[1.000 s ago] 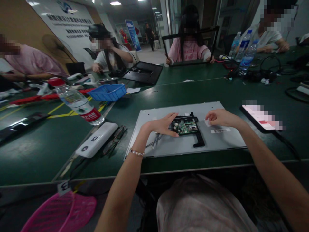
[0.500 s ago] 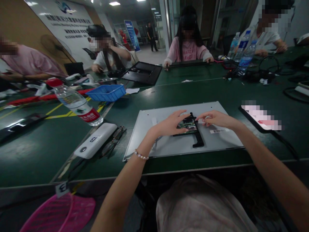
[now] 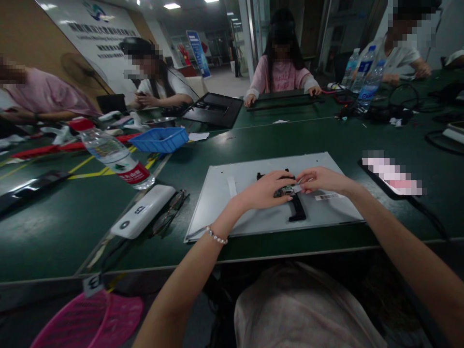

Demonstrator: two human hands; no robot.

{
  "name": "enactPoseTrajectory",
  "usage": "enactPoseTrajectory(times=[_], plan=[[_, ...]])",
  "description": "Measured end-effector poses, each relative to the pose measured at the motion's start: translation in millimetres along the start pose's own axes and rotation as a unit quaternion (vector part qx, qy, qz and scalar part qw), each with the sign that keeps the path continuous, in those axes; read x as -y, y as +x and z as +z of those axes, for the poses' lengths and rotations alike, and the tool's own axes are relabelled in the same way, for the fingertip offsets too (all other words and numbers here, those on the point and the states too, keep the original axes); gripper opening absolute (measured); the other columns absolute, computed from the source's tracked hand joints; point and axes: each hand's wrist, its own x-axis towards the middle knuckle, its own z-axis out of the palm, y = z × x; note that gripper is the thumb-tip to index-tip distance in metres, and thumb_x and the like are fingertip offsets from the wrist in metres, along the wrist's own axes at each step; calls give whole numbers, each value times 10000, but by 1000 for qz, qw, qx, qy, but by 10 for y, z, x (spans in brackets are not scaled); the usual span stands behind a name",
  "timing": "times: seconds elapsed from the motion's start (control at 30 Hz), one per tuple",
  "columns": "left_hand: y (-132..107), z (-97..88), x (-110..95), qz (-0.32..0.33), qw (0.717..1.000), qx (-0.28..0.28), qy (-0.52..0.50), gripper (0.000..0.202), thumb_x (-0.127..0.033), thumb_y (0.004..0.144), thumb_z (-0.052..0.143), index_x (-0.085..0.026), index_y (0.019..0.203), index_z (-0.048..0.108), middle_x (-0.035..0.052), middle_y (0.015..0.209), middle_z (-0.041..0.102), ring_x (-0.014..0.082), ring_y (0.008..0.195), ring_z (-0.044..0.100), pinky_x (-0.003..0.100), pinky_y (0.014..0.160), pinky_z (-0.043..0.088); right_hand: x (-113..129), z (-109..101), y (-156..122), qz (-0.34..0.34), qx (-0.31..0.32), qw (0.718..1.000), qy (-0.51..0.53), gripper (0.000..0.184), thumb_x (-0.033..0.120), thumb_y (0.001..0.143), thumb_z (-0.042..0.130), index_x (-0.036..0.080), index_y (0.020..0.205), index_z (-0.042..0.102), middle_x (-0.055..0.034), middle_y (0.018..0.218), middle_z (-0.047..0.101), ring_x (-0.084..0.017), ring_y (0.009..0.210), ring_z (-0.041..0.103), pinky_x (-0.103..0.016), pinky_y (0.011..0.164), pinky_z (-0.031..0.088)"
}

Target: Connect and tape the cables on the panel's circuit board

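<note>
A grey metal panel lies flat on the green table in front of me. On its middle sits a small green circuit board in a black plastic bracket. My left hand lies over the board, fingers curled down on it. My right hand meets it from the right and pinches a small white strip at the board's edge. A barcode label is stuck on the panel just under my right hand.
A phone with a cable lies to the right. Left of the panel are glasses, a white power bank, a water bottle and a blue tray. A pink basket sits below the table edge. Other people work across the table.
My left hand slid right onto the circuit board and covered it. My right hand came in from the right to the board's edge. The person opposite laid a black frame down flat.
</note>
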Motion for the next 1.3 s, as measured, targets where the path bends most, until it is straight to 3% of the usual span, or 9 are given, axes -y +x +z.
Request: enactPoseTrajectory(times=[0.13, 0.37, 0.57, 0.9, 1.07, 1.3], plan=[[3, 63, -2, 16, 999, 21, 29, 375, -314, 886, 535, -181, 1235, 559, 128, 1321, 491, 260, 1236, 447, 415, 1071, 340, -41, 30, 33, 3, -12, 1000, -6, 263, 153, 726, 638, 170, 988, 650, -82, 981, 690, -166, 787, 688, -291, 740, 577], [12, 92, -25, 13, 996, 33, 76, 339, -312, 883, 542, -202, 1201, 573, 121, 1299, 502, 279, 1247, 436, 446, 1060, 338, -79, 49, 59, -7, -23, 997, -77, 337, 201, 718, 648, 181, 1053, 623, -84, 990, 689, -149, 648, 674, -234, 519, 527], [12, 90, -36, 13, 995, 33, 89, 320, -299, 879, 546, -190, 1178, 576, 126, 1284, 506, 279, 1227, 454, 444, 1056, 337, -58, 35, 39, -69, -31, 983, -168, 309, 181, 678, 624, 181, 984, 666, -31, 903, 708, -139, 651, 654, -253, 643, 519], [12, 93, -37, 21, 997, 22, 66, 397, -278, 865, 570, -168, 1244, 532, 138, 1293, 511, 271, 1223, 466, 433, 1059, 343, -5, 32, 17, -91, -39, 967, -236, 179, 237, 707, 612, 174, 858, 685, -23, 798, 694, -150, 672, 613, -257, 640, 454], [16, -47, -31, 13, 1000, -7, 26, 417, -323, 894, 543, -179, 1284, 510, 131, 1303, 516, 249, 1233, 468, 404, 1053, 366, 17, -25, -15, -96, -58, 972, -204, 170, 271, 748, 604, 184, 869, 684, -27, 802, 699, -153, 656, 623, -268, 648, 467], [-84, -327, 130, -58, 994, -78, 40, 332, -311, 945, 465, -183, 1241, 543, 100, 1288, 537, 217, 1206, 490, 405, 1039, 385, 6, -75, -38, -83, -54, 968, -233, 227, 342, 775, 618, 191, 919, 709, -49, 918, 718, -166, 726, 641, -274, 684, 481]])
